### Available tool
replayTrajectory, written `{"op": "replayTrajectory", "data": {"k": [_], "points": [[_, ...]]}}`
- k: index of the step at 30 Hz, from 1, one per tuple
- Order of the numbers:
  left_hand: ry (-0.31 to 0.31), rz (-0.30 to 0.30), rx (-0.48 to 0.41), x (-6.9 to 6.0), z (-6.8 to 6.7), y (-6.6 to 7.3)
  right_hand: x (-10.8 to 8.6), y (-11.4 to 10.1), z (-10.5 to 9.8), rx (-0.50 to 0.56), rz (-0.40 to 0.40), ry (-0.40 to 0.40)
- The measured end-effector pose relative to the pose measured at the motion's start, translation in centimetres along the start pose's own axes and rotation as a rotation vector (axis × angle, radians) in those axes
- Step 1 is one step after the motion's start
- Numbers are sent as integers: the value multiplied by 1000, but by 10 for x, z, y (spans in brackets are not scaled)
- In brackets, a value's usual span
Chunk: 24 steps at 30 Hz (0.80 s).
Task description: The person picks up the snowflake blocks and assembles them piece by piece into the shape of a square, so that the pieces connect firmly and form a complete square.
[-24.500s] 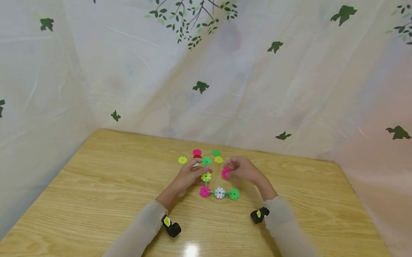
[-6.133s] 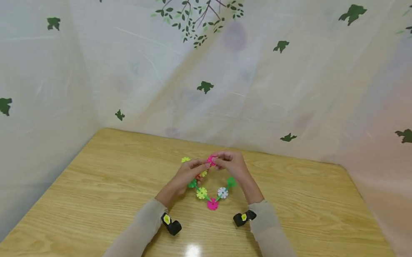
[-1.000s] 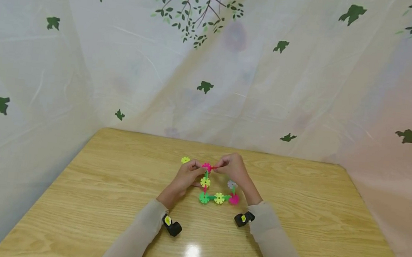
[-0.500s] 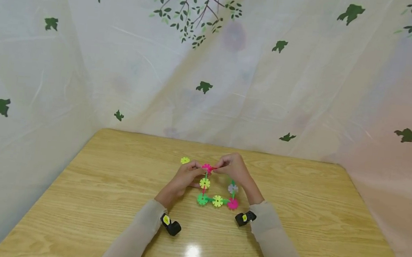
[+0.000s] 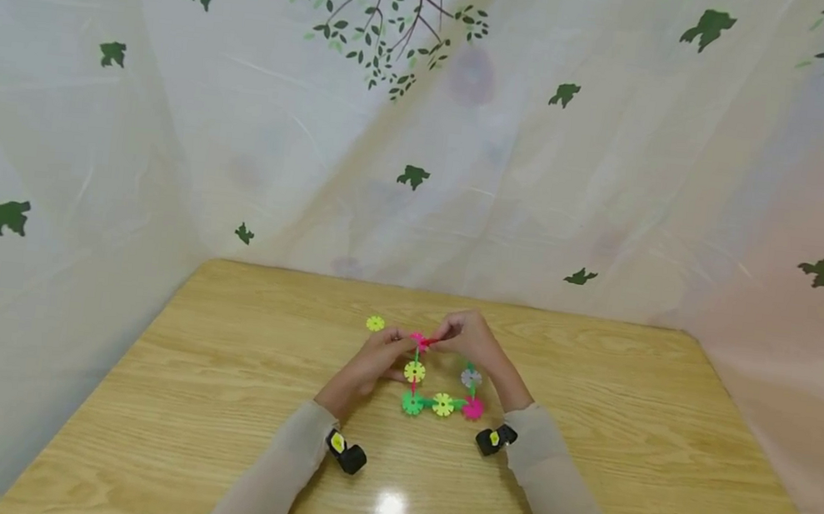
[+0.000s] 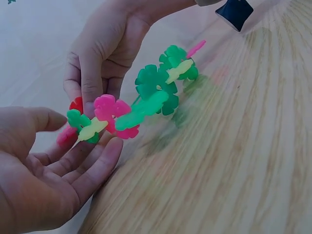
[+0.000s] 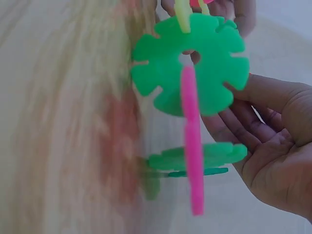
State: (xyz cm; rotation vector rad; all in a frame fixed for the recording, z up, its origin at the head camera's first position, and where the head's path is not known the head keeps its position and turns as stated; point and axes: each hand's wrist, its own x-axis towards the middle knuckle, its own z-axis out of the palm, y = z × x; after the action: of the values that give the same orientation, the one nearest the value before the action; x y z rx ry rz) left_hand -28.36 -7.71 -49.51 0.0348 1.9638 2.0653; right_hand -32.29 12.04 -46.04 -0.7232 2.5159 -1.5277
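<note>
Slotted plastic snowflake discs, joined edge to edge, make a three-sided chain between the hands in the head view. Its left side has a yellow disc above a green disc. Another yellow disc and a pink disc follow along the front, and a pale grey disc is on the right. My left hand holds the chain's far left end at a pink disc. My right hand pinches a red disc against that end. Fingers partly hide the joint.
One loose yellow disc lies on the wooden table behind my left hand. A white curtain with leaf and bird prints rises behind the table. Black cameras sit on both wrists.
Since the oldest frame, the chain has gained discs and turned; the loose discs around it are down to one yellow. Over the last second both hands stay nearly still at the red disc.
</note>
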Motion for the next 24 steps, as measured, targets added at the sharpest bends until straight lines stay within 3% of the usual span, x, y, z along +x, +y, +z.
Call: {"op": "replayTrajectory", "data": {"k": [6, 14, 19, 24], "points": [[-59, 12, 23, -8, -6, -1, 3, -2, 9, -23, -18, -51], [-60, -6, -3, -20, -18, -3, 7, -19, 7, -96, -53, -243], [-49, -5, 0, -24, -26, -4, 19, -29, -1, -160, -68, -365], [-60, -8, -8, -27, -29, -5, 39, -30, 1, -233, -30, -379]]}}
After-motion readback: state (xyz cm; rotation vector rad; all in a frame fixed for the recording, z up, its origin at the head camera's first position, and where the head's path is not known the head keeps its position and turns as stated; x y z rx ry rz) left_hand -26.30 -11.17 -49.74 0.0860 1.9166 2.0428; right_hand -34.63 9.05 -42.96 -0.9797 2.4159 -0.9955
